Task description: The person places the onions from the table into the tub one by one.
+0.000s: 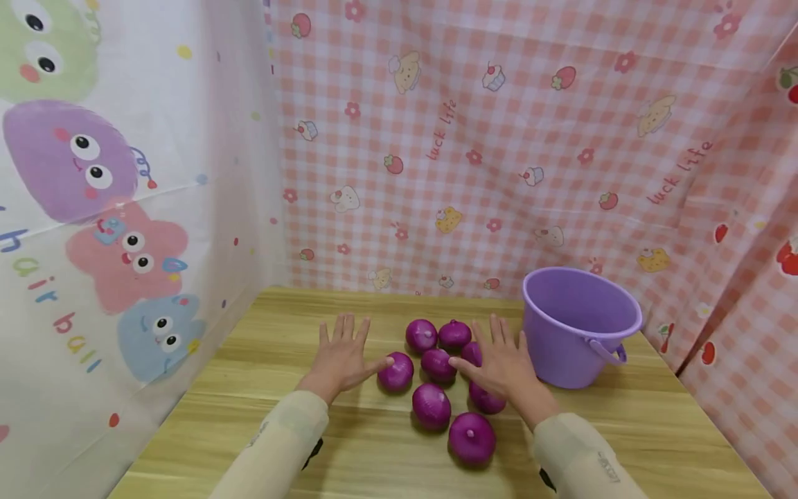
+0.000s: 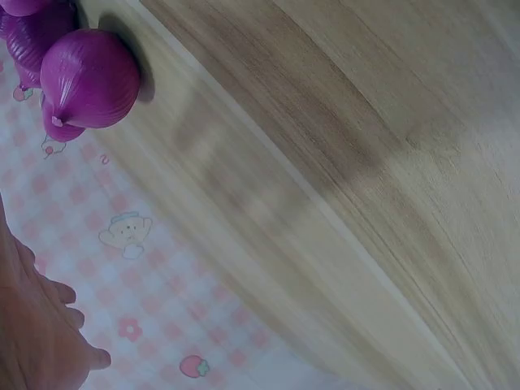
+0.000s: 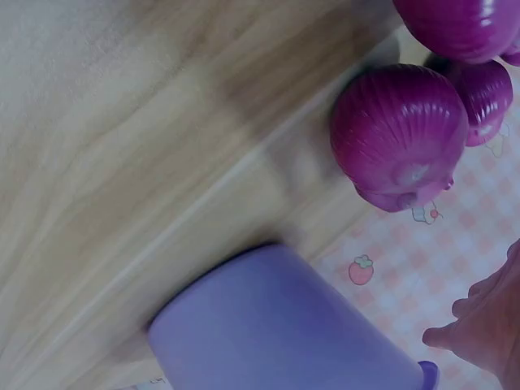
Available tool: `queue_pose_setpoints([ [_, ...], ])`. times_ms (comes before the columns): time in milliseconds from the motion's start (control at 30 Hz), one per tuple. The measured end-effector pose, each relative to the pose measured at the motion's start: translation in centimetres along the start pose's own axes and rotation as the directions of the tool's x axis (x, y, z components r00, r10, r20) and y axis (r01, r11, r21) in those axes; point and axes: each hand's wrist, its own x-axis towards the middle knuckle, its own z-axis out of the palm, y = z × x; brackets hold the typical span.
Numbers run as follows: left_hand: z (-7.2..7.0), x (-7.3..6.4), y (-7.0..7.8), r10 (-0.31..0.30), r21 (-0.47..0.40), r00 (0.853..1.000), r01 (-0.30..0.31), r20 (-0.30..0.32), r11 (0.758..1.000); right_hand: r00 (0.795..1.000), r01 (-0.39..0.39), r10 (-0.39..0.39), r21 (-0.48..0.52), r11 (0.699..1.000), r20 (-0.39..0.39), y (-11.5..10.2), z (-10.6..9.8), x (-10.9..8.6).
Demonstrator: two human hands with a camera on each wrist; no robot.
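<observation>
Several red onions [image 1: 431, 407] lie in a loose group on the wooden table. My left hand [image 1: 341, 357] is spread flat to the left of them, its thumb overlapping the leftmost onion [image 1: 395, 373] in the head view. Over the right side of the group, my right hand [image 1: 501, 364] has its fingers straight and partly hides two onions. In the left wrist view the left hand [image 2: 36, 325] appears apart from the onions [image 2: 91, 79]; the right wrist view likewise shows the right hand [image 3: 487, 325] apart from an onion [image 3: 398, 130]. Both hands hold nothing.
A purple bucket [image 1: 561, 353] stands right of the onions, close to my right hand, its handle [image 1: 607, 351] hanging toward the front right. Pink checked cloth [image 1: 467, 208] hangs behind the wooden table [image 1: 374, 457], and a white cartoon-printed curtain [image 1: 206, 104] hangs at the left.
</observation>
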Motion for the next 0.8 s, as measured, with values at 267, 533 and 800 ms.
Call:
queue_pose_setpoints([
  [267, -0.5, 0.0, -0.3, 0.016, 0.020, 1.000, -0.016, 0.002, 1.000, 0.999, 0.020, -0.022, -0.052, 0.998, -0.030, 0.2, -1.9, 0.4],
  [533, -0.8, 0.0, -0.6, 0.013, 0.028, 1.000, -0.013, 0.001, 1.000, 0.997, 0.015, -0.020, -0.062, 0.998, -0.072, 1.1, -4.0, 0.8],
  [800, -1.3, -0.1, -0.4, 0.017, 0.034, 1.000, -0.017, 0.005, 0.999, 0.997, -0.024, 0.021, -0.046, 0.999, -0.071, 2.3, -5.7, 0.5],
])
